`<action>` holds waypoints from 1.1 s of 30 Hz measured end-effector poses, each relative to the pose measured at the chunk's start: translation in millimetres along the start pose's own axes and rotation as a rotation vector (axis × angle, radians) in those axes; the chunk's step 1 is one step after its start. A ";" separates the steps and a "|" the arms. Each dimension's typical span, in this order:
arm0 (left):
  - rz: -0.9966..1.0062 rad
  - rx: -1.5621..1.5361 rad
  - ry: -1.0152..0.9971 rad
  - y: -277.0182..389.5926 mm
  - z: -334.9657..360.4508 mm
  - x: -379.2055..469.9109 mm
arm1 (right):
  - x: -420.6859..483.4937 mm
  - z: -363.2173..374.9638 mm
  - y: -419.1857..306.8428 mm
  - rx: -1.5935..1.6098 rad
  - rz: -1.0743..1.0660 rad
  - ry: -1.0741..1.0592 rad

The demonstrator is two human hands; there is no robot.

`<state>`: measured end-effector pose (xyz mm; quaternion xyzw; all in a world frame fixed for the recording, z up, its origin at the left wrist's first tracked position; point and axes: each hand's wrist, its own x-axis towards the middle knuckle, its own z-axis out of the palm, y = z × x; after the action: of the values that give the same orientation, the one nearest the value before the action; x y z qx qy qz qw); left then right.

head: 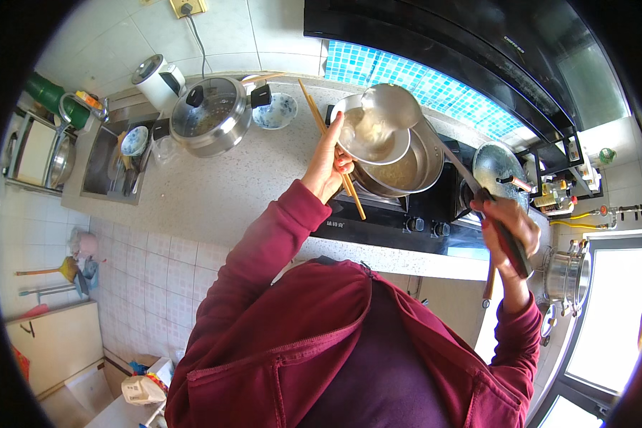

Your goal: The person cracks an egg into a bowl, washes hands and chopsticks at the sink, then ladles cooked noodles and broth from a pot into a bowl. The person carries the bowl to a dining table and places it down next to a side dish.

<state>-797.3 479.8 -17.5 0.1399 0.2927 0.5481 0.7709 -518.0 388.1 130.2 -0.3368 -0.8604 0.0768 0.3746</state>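
My left hand [326,166] grips a white bowl [372,158] by its near left rim, thumb along the edge. A pair of wooden chopsticks [354,198] is held under the bowl in that same hand. My right hand [508,232] is closed around the dark handle of a metal ladle [393,104]. The ladle's head is tipped over the bowl, and pale, cloudy food [373,131] runs from it into the bowl. Directly below, partly hidden by the bowl, a metal pot [430,155] of cloudy liquid stands on the black gas stove [377,222].
A lidded steel pot [211,139], a patterned bowl [275,111] and a white electric kettle [155,80] stand along the counter [214,182]. Left is a sink [99,163] holding dishes. A glass-lidded pan [495,160] occupies the right burner; the range hood [433,43] overhangs the stove.
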 end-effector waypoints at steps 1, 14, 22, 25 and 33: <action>0.001 -0.004 0.005 0.3 -0.3 -0.2 | -3.1 -0.2 -3.7 -0.050 -0.030 -0.008; 0.034 0.026 0.059 7.8 -3.4 -10.1 | -34.8 -7.6 88.3 1.252 0.865 0.607; 0.119 0.052 0.084 23.8 -14.5 -35.0 | -47.1 47.9 107.1 0.491 0.734 0.239; 0.138 0.048 0.118 28.9 -19.1 -45.0 | -44.6 59.1 101.7 -0.044 0.370 -0.117; 0.165 0.052 0.137 33.6 -33.0 -56.2 | -41.8 56.9 114.0 0.535 0.869 -0.106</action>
<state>-855.8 436.3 -8.7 0.1454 0.3464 0.6103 0.6975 -477.5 455.1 21.3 -0.5514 -0.6089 0.4600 0.3370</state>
